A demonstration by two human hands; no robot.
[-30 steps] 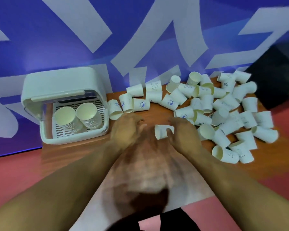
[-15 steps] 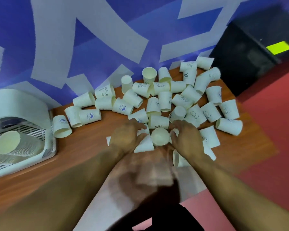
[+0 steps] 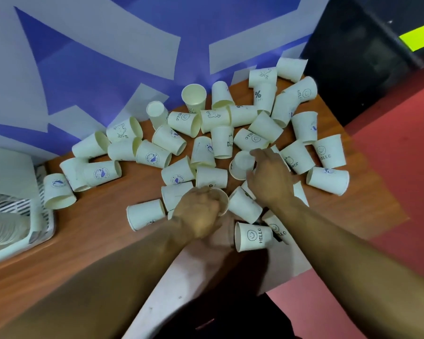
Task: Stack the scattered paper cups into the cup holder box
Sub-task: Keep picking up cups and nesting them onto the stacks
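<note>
Gathering is the step in hand, judged from the head view: the left hand (image 3: 201,211), centre frame, has its fingers curled round a held cup (image 3: 222,201), only the rim showing past the knuckles; whether others nest inside it cannot be told; the right hand (image 3: 271,177), just right of centre, sets fingers above and thumb below a lying cup (image 3: 241,165); whether that pinch has closed cannot be told. Loose cups (image 3: 213,123) litter the table (image 3: 96,241) across the middle and upper right, most on their sides; the box (image 3: 43,223) sits at the lower left edge, partly cut off, a stack (image 3: 3,228) lying in it, well apart from both hands. Progress judged early; most cups are outside the box. The next move calls for lifting the lying cup, turning its base toward the held rim and nesting it squarely; thin walls may crush under a tight grip.

Legible print: "HELLO" with a smiley on the HELLO cup (image 3: 253,237) below the hands; "%" on the % cup (image 3: 258,95), upper right; blue emblem cup (image 3: 153,159), left of centre, lettering too small to read.
</note>
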